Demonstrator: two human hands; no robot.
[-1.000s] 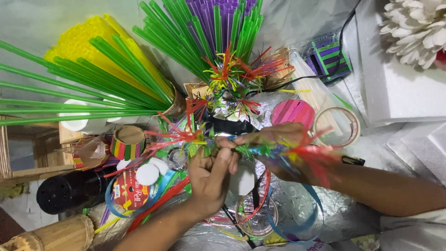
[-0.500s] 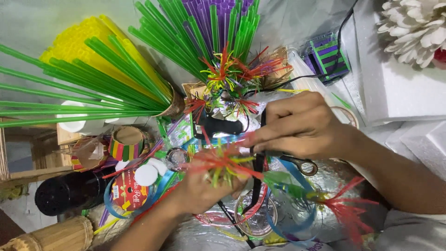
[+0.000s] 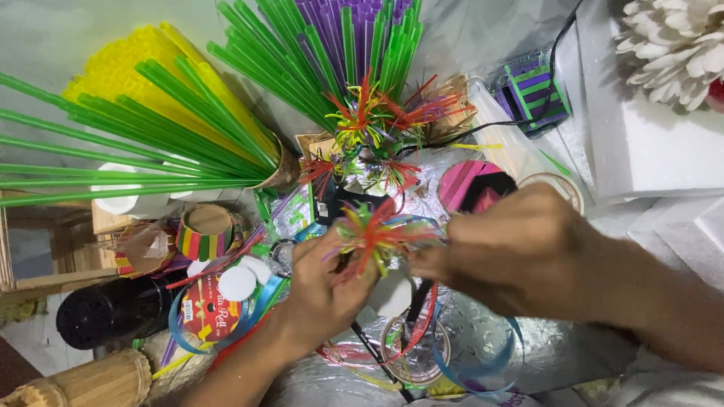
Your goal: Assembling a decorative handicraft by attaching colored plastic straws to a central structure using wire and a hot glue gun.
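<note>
Crowded all round: green straws [image 3: 151, 136] fan left, purple straws [image 3: 354, 22] up top, striped ring [image 3: 205, 230] and black cylinder [image 3: 105, 313] lower left. Left hand [image 3: 324, 294] and right hand [image 3: 513, 249] both pinch the straw pom-pom [image 3: 373, 237] mid-frame; spikes radiate, no clear long axis. Surface [image 3: 483, 339] is crinkled silver foil.

We have one view only: the head camera looks steeply down, close over the silver foil-covered work surface [image 3: 520, 354], our forearms entering from the lower edge.
</note>
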